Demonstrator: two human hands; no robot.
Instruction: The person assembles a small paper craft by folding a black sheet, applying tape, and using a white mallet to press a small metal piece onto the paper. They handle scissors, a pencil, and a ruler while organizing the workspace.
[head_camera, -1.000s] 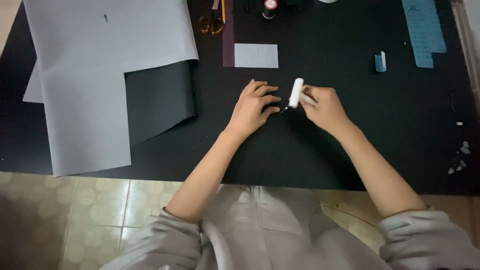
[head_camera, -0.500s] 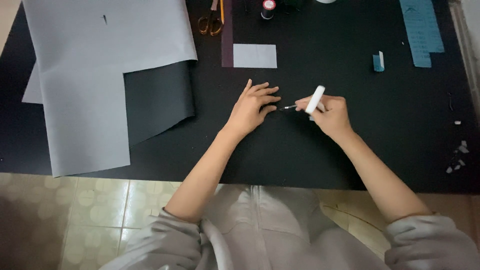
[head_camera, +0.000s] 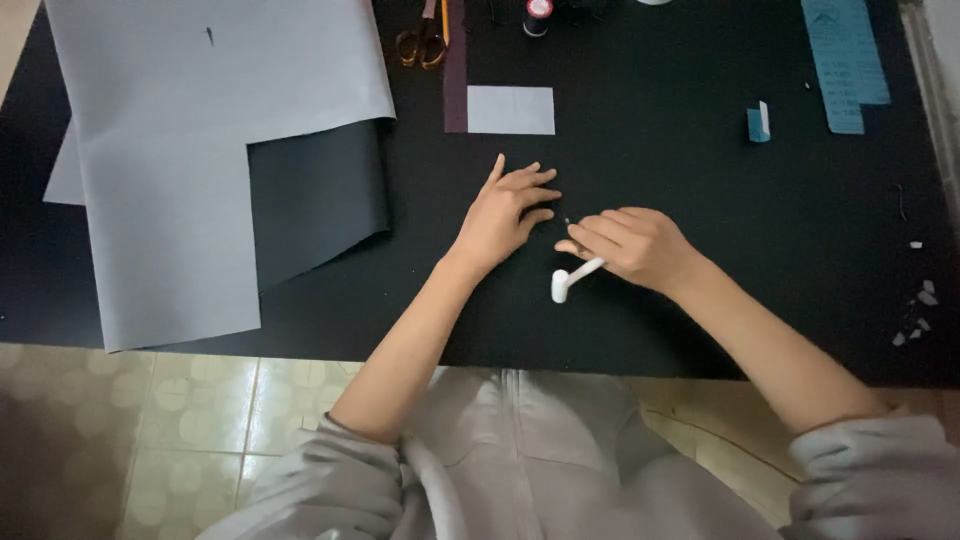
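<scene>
My left hand (head_camera: 505, 212) lies flat on the black table (head_camera: 700, 180), fingers spread, pressing on the dark surface. Just to its right, my right hand (head_camera: 630, 245) grips a small white tool (head_camera: 572, 279) with a thin tip; its white handle now points down toward me and its tip sits close to my left fingertips. I cannot make out what lies under my left fingers.
A large grey sheet (head_camera: 200, 130) over a dark sheet (head_camera: 315, 205) covers the table's left. Scissors (head_camera: 425, 40), a small grey rectangle (head_camera: 510, 110) beside a dark strip, a thread spool (head_camera: 537, 15), a blue strip (head_camera: 848, 60), a small blue piece (head_camera: 758, 123) and white scraps (head_camera: 918, 310) lie about.
My right hand has swung the white tool round: its handle pointed up and away before, and now points down toward me. My left hand has stayed flat in place.
</scene>
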